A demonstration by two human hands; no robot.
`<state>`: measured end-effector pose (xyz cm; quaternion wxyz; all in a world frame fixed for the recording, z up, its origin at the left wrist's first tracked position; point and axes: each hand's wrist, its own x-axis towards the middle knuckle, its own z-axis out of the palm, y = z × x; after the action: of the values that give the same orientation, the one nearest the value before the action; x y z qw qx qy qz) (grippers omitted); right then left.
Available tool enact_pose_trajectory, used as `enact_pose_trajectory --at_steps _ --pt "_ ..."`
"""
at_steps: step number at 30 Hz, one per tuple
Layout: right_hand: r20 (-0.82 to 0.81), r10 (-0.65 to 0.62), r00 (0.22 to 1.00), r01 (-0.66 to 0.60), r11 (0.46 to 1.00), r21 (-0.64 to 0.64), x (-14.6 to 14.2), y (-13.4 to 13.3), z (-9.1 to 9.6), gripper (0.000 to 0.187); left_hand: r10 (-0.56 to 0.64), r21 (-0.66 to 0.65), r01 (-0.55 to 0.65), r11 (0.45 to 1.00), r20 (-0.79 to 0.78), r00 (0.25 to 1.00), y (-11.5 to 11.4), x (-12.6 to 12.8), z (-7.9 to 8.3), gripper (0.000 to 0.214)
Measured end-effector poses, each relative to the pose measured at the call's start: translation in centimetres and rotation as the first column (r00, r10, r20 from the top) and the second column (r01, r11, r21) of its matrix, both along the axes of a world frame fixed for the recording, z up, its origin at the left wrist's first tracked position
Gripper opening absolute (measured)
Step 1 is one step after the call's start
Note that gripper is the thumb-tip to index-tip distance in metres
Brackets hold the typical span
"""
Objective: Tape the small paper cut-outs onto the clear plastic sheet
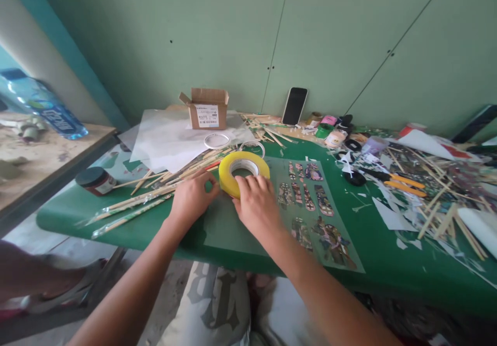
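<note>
Right hand [258,201] is clamping a roll of yellow tape [227,175], fingers hooking into the core, and the roll is sitting by the upper left of a clear printed sheet [240,234] on the green table [388,255]. Left hand [194,193] is curling right beside it, can't tell if the fingertips are pinching tape. A small open cardboard box [207,116] is standing behind.

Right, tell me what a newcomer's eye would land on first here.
Probably the big yellow tape roll near the center, with the right hand on its near rim and the left hand close by its left side. Next, perhaps, the clear sheet of colorful pieces on the green table, then the orange-handled tool in the clutter farther right.
</note>
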<state>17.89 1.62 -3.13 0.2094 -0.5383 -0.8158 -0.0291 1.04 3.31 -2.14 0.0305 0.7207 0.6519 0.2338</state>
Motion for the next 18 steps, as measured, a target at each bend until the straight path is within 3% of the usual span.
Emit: enact_pose_trajectory --at_steps 6,13,16,18 --pt "0.032 0.164 0.986 -0.163 0.986 -0.029 2.4 0.1 0.2 0.036 0.009 0.005 -0.009 1.0 -0.093 0.996 -0.4 -2.5 0.4 0.016" --pt "0.045 0.317 0.947 -0.317 0.948 -0.019 4.6 0.3 -0.3 0.041 0.154 0.093 -0.142 0.985 -0.131 0.979 -1.5 -7.0 0.9 0.018" --pt "0.064 0.399 0.915 -0.398 0.917 -0.019 5.5 0.5 -0.7 0.047 0.218 0.132 -0.205 0.97 -0.098 0.971 -2.2 -9.0 1.4 0.017" --pt "0.085 0.381 0.92 -0.384 0.923 0.014 6.1 0.4 -1.1 0.056 0.212 0.106 -0.208 0.972 -0.029 0.977 -2.8 -9.6 1.4 0.016"
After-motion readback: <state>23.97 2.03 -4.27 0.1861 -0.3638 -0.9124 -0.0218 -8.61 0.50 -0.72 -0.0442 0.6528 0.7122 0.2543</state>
